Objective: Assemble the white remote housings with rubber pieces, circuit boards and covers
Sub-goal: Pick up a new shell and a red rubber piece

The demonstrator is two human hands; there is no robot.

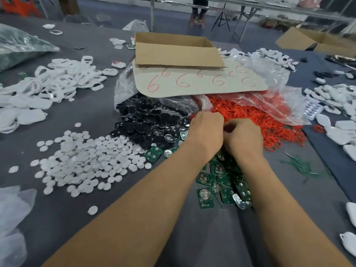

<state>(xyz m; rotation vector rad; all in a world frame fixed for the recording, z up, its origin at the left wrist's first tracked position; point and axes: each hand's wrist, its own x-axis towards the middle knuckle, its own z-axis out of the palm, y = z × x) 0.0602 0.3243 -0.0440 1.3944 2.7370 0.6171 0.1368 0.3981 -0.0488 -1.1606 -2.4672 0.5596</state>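
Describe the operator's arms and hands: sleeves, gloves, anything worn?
Left hand and right hand are bare, no gloves. Both forearms are bare down to the frame edge, with no sleeves in view. No watch, wristband, ring or marking shows on the parts visible.

A small assembly workshop: a grey table (115,218) heaped with bulk parts, namely white housings (63,78), white discs (86,160), circuit boards (221,182) and red rubber pieces (250,114). A cardboard box (173,53) sits among them, with folding tables (245,20) behind.
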